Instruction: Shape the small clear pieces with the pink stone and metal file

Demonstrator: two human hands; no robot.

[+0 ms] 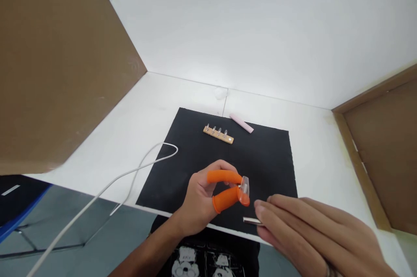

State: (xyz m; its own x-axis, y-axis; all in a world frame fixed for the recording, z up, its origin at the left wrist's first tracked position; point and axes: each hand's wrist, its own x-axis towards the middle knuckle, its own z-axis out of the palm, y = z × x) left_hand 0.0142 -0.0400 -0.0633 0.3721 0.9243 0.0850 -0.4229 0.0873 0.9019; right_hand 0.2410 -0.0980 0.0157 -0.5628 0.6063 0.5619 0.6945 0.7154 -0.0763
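Orange finger covers sit on the thumb and index finger of my left hand (205, 194), which pinches a small clear plastic piece (244, 190) upright over the black mat. Lower right, my right hand (302, 225) has its fingers pressed together around a thin metallic tool (252, 221), whose flat end points left, just below the clear piece and apart from it. Beyond my hands, a narrow wooden strip (218, 135) on the mat carries several small clear pieces standing in a row, with a white dot at its right end.
A pink bar (241, 123) lies across the back edge of the black mat (267, 155). A white cable (120, 176) loops over the mat's left side and hangs off the table's front. Brown panels stand left and right, with a white wall behind.
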